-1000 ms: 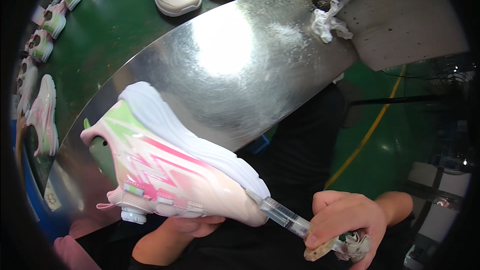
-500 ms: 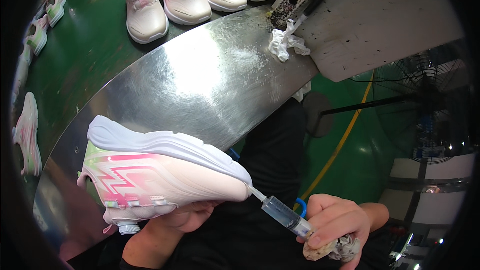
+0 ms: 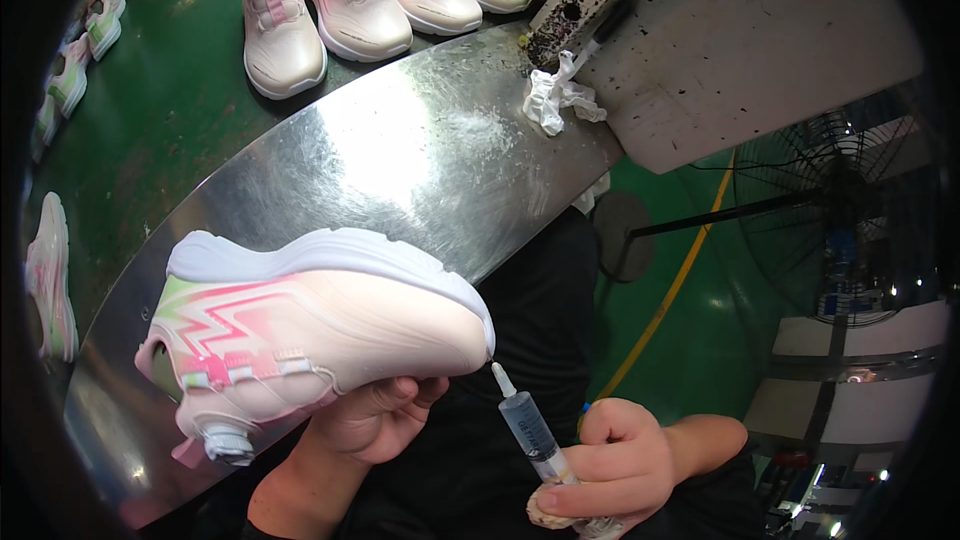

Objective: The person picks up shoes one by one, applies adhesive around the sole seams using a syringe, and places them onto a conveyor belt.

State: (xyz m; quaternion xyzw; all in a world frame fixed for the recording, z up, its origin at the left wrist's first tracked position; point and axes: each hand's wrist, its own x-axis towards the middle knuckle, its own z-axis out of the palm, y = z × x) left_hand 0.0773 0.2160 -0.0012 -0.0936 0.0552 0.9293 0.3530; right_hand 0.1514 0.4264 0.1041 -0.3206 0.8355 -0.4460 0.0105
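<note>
A pink, cream and green sneaker [image 3: 350, 315] lies on its side in the air, its white sole facing up and away and its toe to the right. My left hand [image 3: 375, 422] grips it from below, with the fingers partly hidden behind the upper. In my right hand [image 3: 625, 455] is a clear plastic syringe [image 3: 530, 430], slanting up to the left. Its thin tip is at the shoe's toe, by the sole edge; I cannot tell if it touches. A crumpled, stained wad [image 3: 556, 506] is bunched under the same fingers at the syringe's rear end.
A shiny metal ledge [image 3: 440, 180] curves behind the shoe. Several similar sneakers [image 3: 360, 10] stand on the green surface beyond it, with more at the far left. White crumpled tissue [image 3: 552, 100] lies by a stained pale panel [image 3: 750, 50]. At right stands a fan [image 3: 840, 170].
The sneaker has shifted slightly left and rolled so more of its side and dial show. My right hand has moved left, and the syringe now points more steeply upward.
</note>
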